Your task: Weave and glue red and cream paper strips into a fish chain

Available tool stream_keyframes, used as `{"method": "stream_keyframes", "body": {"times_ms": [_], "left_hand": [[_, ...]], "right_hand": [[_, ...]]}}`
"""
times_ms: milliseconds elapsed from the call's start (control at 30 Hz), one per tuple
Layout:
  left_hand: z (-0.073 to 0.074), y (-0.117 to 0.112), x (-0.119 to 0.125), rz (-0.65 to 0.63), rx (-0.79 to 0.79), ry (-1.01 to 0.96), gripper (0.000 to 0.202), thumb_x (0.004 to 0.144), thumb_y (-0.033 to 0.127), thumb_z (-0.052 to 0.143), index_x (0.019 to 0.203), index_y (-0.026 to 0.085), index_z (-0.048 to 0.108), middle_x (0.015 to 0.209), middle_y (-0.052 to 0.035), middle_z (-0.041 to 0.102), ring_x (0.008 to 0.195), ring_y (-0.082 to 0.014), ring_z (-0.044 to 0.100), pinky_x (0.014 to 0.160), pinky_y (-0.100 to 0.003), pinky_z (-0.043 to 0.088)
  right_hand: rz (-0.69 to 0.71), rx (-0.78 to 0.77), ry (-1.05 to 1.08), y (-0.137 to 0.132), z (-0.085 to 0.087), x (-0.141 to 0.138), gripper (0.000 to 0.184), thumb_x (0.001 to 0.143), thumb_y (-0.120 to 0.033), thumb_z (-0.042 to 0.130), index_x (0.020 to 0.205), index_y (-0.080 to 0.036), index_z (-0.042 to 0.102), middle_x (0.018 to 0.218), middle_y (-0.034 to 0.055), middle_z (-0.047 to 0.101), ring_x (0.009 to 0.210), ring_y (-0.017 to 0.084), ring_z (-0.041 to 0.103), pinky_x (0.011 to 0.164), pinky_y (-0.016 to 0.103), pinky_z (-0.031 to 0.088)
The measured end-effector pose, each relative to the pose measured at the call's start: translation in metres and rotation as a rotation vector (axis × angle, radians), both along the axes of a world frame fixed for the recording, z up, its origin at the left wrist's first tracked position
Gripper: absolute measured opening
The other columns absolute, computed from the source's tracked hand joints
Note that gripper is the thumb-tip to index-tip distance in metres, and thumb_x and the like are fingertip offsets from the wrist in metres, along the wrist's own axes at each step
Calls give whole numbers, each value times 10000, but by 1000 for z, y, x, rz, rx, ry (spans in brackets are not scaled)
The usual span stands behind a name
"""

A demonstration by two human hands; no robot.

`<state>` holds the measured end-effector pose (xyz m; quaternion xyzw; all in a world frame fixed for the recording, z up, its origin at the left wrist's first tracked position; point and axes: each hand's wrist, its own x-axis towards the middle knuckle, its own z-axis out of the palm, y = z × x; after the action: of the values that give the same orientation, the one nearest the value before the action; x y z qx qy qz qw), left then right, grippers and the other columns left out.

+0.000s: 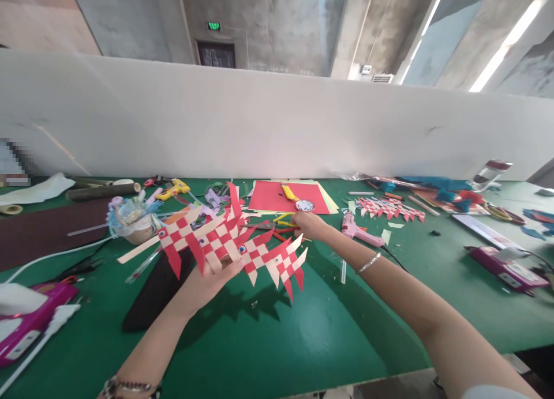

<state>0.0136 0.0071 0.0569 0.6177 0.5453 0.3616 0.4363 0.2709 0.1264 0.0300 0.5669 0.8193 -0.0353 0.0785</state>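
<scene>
A row of woven red-and-cream paper fish [257,255] with googly eyes is held up over the table in my left hand [216,275], its fingers closed around the lower edge. My right hand [310,226] reaches forward to the table, beside yellow-handled scissors [283,219]. Its fingertips point away and are partly hidden, so whether they grip anything is unclear. Just beyond them, a round white dish of small googly eyes [305,205] sits on red paper [266,196]. A yellow utility knife [287,192] lies on that paper too.
Right of centre lie a pink glue gun [361,232] and another woven paper fish row [389,209]. Purple power strips [506,266] flank both sides. Paper scraps, a yellow glue gun [173,189], and a bamboo piece [104,191] lie left. A white partition [277,122] rises behind.
</scene>
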Motion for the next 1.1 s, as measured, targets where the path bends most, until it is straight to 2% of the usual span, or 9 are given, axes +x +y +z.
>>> {"method": "stream_keyframes", "body": {"times_ms": [133, 233, 333, 467, 567, 667, 800, 933, 1100], "left_hand": [[2, -1, -3, 5, -57, 43, 272, 693, 488, 625, 744, 227, 681, 768, -15, 711, 980, -274, 619, 865, -346, 503], [8, -3, -5, -144, -63, 96, 298, 714, 516, 576, 663, 238, 674, 787, -10, 716, 947, -257, 622, 866, -320, 483], [15, -7, -3, -304, -74, 221, 409, 771, 524, 501, 518, 231, 636, 678, -5, 695, 798, -211, 631, 862, -288, 453], [17, -8, 1, -437, -136, 293, 443, 804, 527, 458, 546, 219, 645, 681, -7, 693, 759, -192, 613, 841, -269, 437], [12, -2, 1, -427, -166, 323, 457, 805, 553, 449, 574, 215, 652, 707, -15, 687, 783, -208, 610, 848, -290, 430], [9, 4, 1, -401, -156, 299, 438, 795, 565, 459, 591, 228, 651, 739, -20, 687, 821, -232, 606, 868, -321, 421], [7, 7, 4, -388, -123, 151, 370, 797, 527, 480, 653, 236, 657, 828, -17, 703, 906, -239, 607, 910, -326, 415], [4, 8, 11, -426, -179, 80, 341, 770, 520, 522, 672, 222, 656, 747, -19, 697, 829, -231, 634, 875, -335, 446], [-7, 15, 18, -549, -337, 77, 267, 724, 469, 593, 706, 206, 638, 667, 2, 668, 696, -202, 643, 791, -340, 481]], "right_hand": [[-46, -40, -23, 17, -8, 2, 304, 876, -329, 520, 1121, -148, 538, 1104, 73, 570, 934, 174, 580, 785, 372, 502], [-86, -62, -25, 27, -12, 1, 314, 875, -324, 522, 1133, -144, 532, 1114, 77, 567, 941, 179, 580, 789, 378, 502], [-120, -65, -11, 34, -12, -3, 306, 878, -324, 518, 1133, -156, 534, 1125, 76, 564, 951, 179, 577, 798, 378, 499], [-136, -54, 37, 32, -4, -9, 306, 876, -324, 521, 1133, -159, 535, 1133, 74, 561, 962, 180, 573, 810, 386, 494], [-103, -28, 126, 20, 10, -11, 314, 880, -305, 510, 1142, -133, 530, 1161, 104, 545, 1006, 209, 556, 835, 413, 472], [29, -56, 273, 1, 29, -9, 300, 874, -279, 501, 1121, -118, 559, 1164, 141, 552, 1041, 232, 538, 857, 376, 437], [249, -269, 485, -25, 45, -5, 302, 888, -360, 458, 1122, -212, 581, 1089, 38, 623, 930, 137, 589, 772, 238, 455], [259, -594, 832, -46, 40, -8, 379, 912, -400, 363, 1059, -155, 612, 1001, 56, 655, 839, 115, 603, 738, 234, 463], [122, -657, 969, -69, 19, -18, 221, 760, -315, 594, 899, -148, 629, 762, 9, 653, 694, 116, 586, 641, 225, 447]]}}
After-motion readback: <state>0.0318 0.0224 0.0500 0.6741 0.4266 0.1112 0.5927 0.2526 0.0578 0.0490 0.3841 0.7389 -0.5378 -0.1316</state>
